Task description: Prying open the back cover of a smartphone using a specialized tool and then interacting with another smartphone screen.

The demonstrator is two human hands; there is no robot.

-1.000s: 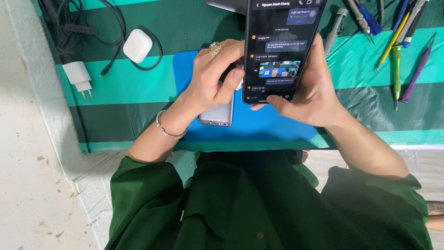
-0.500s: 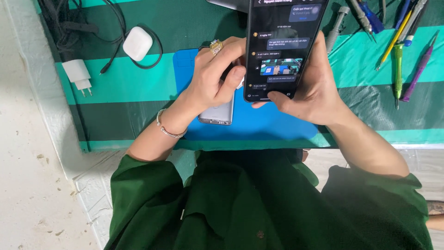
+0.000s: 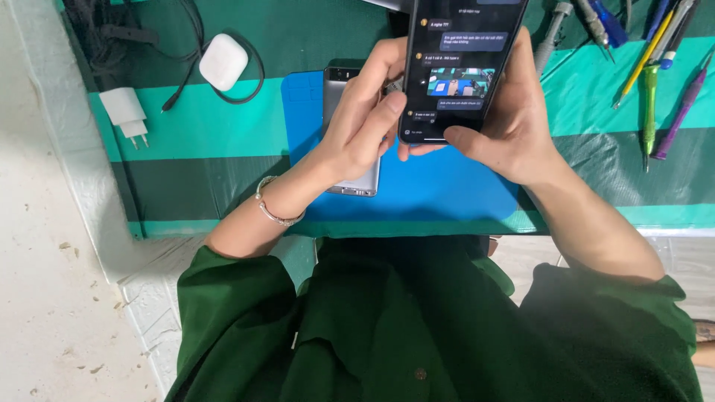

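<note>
Both hands hold up a black smartphone (image 3: 463, 67) with a lit chat screen, above a blue work mat (image 3: 439, 190). My left hand (image 3: 365, 119) grips its left edge, thumb near the screen's lower left corner. My right hand (image 3: 506, 123) wraps the right edge and underside, its thumb under the bottom edge. A silver phone (image 3: 341, 130) lies back-up on the mat beneath my left hand, partly hidden by it. A bracelet (image 3: 277, 212) circles my left wrist.
The table has a green and teal striped cover (image 3: 208, 141). A white earbud case (image 3: 223, 62) and white charger plug (image 3: 125, 112) with black cables (image 3: 112, 33) lie at the left. Several screwdrivers and pens (image 3: 655, 67) lie at the right.
The black phone has shifted slightly up and away in view, and my left hand's fingers have moved along its left edge, uncovering more of the silver phone's top.
</note>
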